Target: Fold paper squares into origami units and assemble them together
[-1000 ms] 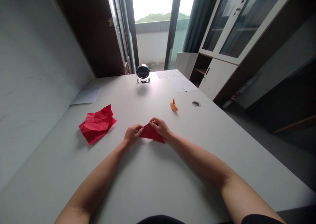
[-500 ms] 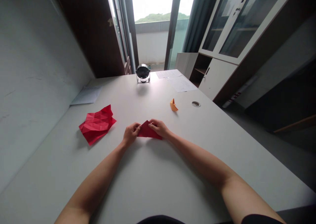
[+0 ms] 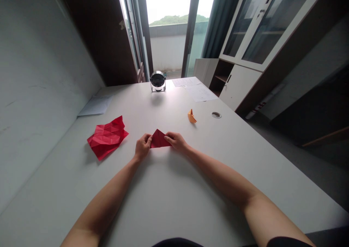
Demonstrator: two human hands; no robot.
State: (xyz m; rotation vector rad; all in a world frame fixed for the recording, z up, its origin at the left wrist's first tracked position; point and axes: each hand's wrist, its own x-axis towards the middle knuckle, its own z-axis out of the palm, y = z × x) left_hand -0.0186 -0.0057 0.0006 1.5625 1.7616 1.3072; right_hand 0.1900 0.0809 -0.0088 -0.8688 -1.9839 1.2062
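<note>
A folded red paper (image 3: 159, 139), peaked at its far edge, is stretched between my two hands just above the white table. My left hand (image 3: 143, 145) grips its left end, thumb on top. At the right end, my right hand (image 3: 175, 140) pinches it between thumb and fingers. The fingers beneath the paper are hidden. To the left lies a creased, partly unfolded red sheet (image 3: 108, 136). Beyond my right hand stands a small orange folded paper figure (image 3: 191, 116).
The white table (image 3: 174, 196) bears a round black device on a metal stand (image 3: 157, 81) near its far edge. Printed papers (image 3: 200, 93) lie at the far right, another sheet (image 3: 95, 105) at the left by the wall. A round cable hole (image 3: 216, 114) sits at the right.
The folded red paper has turned and shifted slightly left and away from me. More of its face shows between my hands, and its lower right part no longer hangs below my right hand.
</note>
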